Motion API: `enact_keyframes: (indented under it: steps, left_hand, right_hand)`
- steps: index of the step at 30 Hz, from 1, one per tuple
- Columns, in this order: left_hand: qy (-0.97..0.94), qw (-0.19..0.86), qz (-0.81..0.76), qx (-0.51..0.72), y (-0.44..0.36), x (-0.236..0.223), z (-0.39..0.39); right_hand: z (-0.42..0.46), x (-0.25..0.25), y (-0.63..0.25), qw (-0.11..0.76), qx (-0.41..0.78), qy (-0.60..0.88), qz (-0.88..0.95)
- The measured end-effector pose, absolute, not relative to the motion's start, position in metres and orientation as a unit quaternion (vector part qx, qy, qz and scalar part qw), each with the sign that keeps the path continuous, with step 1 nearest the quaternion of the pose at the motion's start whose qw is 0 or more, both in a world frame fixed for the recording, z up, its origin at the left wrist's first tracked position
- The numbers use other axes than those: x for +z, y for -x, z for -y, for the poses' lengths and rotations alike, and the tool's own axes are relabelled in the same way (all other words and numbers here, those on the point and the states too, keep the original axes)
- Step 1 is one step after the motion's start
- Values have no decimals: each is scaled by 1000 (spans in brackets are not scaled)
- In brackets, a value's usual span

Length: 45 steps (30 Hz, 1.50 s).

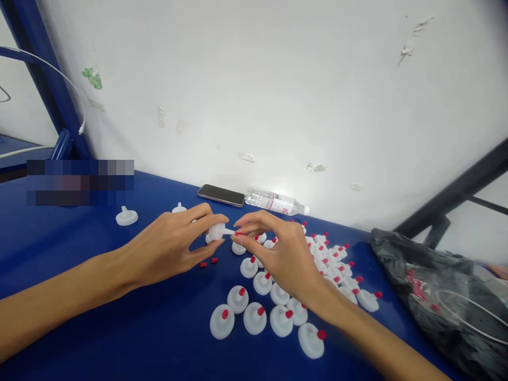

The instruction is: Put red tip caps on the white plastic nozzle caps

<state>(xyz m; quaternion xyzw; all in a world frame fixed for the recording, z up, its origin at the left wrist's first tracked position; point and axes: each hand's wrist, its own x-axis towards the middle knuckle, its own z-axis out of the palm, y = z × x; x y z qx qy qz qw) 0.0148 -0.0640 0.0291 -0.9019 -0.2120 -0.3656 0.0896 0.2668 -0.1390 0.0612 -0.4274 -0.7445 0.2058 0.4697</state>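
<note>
My left hand (169, 244) grips a white plastic nozzle cap (217, 231) between thumb and fingers, its spout pointing right. At the spout's tip, the thumb and fingertips of my right hand (286, 253) pinch a small red tip cap (237, 233), mostly covered by the fingers. Two loose red tip caps (215, 260) lie on the blue table below my left fingers. Left of that hand stands a white nozzle cap without a red tip (126, 216). Under and around my right hand spread many white nozzle caps with red tips (255, 318).
A phone (221, 194) and a clear bottle lying on its side (273, 201) rest along the wall. A black plastic bag (436, 296) with red pieces inside occupies the right side. Blue frame posts (59, 79) rise at left, with a white cable (81, 127) hanging there.
</note>
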Motion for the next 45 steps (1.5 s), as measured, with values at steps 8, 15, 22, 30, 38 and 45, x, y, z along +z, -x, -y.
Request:
enact_keyframes:
  steps: [8,15,22,30,38,45]
  left_hand:
    - [894,122,197,-382,-15,25,64]
    - [901,126,165,-380,-15,20,63]
    - [903,114,143,-390,-13,17,73]
    - [913,55,131,-383,-14,17,77]
    - [902,32,243,-356,-6,34,53]
    - [843,50,464,-267,16,32,7]
  right_hand:
    - [136,57,-268,476,237,435,727]
    - [140,58,-267,394,195,451,776]
    - [149,48,-263,375,63,436,816]
    - [145,38,-265,367,-20,409,835]
    - [143,55,-268,316,-16,444,838]
    - [143,53,-265,131,-47,473,870]
